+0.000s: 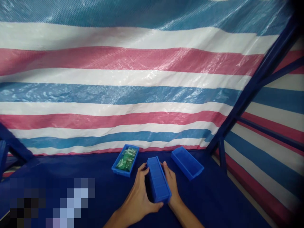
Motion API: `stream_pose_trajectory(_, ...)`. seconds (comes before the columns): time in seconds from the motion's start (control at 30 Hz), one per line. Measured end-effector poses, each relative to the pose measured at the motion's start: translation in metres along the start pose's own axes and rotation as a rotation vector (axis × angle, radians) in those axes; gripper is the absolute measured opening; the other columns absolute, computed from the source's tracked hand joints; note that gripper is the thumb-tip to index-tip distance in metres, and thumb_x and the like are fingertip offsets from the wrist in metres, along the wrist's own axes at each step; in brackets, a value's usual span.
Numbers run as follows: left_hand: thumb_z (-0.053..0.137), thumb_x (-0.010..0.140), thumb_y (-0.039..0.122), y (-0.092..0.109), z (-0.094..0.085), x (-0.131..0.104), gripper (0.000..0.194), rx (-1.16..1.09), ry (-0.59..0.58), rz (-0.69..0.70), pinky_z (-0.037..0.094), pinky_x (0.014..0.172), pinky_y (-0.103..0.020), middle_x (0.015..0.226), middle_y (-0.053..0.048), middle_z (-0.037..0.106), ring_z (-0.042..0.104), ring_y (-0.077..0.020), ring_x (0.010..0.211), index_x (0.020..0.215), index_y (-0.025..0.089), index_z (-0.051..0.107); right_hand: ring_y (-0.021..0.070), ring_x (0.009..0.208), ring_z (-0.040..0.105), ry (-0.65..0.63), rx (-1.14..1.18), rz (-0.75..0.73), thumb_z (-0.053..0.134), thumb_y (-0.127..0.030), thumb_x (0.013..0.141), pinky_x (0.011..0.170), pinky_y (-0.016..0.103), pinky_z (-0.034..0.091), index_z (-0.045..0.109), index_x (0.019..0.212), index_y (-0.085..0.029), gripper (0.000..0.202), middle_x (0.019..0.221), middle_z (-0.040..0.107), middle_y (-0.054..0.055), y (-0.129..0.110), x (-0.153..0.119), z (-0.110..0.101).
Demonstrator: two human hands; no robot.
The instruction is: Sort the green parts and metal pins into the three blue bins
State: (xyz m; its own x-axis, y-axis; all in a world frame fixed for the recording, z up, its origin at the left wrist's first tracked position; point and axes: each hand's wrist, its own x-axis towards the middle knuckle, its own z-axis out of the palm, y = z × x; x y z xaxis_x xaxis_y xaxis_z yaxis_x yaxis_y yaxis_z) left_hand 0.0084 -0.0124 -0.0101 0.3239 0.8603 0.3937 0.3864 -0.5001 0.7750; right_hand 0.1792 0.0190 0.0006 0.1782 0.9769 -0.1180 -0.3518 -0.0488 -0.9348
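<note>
Between both hands (139,197) — gripped — is a ridged blue bin (158,179).

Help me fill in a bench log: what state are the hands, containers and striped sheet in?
Left hand, gripping middle container
Right hand, at that container's right side
Middle container, held, contents not visible
Left container, upright, open, holding green pieces
Right container, upright, open, apparently empty
Striped sheet, wrinkled

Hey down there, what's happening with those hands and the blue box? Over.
Left hand and right hand around blue box. Tray of green pieces beyond, left. Another tray beyond, right. Neither touches box.
</note>
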Motion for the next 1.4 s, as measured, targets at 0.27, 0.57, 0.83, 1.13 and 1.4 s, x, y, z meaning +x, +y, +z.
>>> stream_pose_trajectory(0.27,0.097,0.063,0.025,-0.001,0.0,0.0,0.118,-0.007,0.017,-0.009,0.036,0.122,-0.072,0.17,-0.024,0.022,0.033,-0.051,0.156,0.159,0.026,0.028,0.0166,0.062,0.058,-0.025,-0.069,-0.075,0.075,-0.076,0.084,0.059,0.026,0.046,0.077,0.078,-0.016,0.06,0.065,0.067,0.0,0.013,0.005,-0.005)
stream_pose_trajectory(0.57,0.099,0.065,0.03,0.005,-0.008,0.005,0.121,-0.015,-0.095,-0.042,0.033,0.125,-0.07,0.172,-0.022,0.018,0.03,-0.0483,0.158,0.158,0.029,0.023,0.0282,0.092,0.071,-0.089,-0.169,-0.196,0.065,-0.068,0.096,0.082,0.036,0.056,0.083,0.11,-0.017,0.055,0.098,0.08,0.008,0.009,0.003,-0.008)
stream_pose_trajectory(0.83,0.099,0.065,0.033,0.005,-0.008,0.006,0.12,-0.041,-0.115,-0.059,0.033,0.125,-0.069,0.172,-0.021,0.018,0.03,-0.0488,0.158,0.158,0.029,0.023,0.0299,0.095,0.072,-0.079,-0.233,-0.213,0.059,-0.064,0.101,0.084,0.036,0.056,0.081,0.117,-0.018,0.054,0.105,0.081,0.01,0.004,-0.002,-0.008)
stream_pose_trajectory(1.13,0.1,0.064,0.037,0.007,-0.011,0.006,0.121,-0.044,-0.136,-0.06,0.033,0.126,-0.066,0.172,-0.019,0.02,0.03,-0.0461,0.158,0.158,0.03,0.024,0.0329,0.102,0.074,-0.062,-0.309,-0.267,0.064,-0.054,0.098,0.09,0.039,0.057,0.08,0.118,-0.019,0.043,0.112,0.081,0.011,0.004,-0.003,-0.01)
stream_pose_trajectory(1.4,0.1,0.064,0.033,0.005,-0.009,0.004,0.121,-0.043,-0.131,-0.06,0.032,0.126,-0.069,0.172,-0.02,0.018,0.029,-0.0473,0.159,0.157,0.03,0.022,0.0332,0.103,0.076,-0.067,-0.321,-0.28,0.064,-0.048,0.096,0.094,0.042,0.057,0.077,0.121,-0.02,0.041,0.113,0.081,0.012,0.01,-0.001,-0.013)
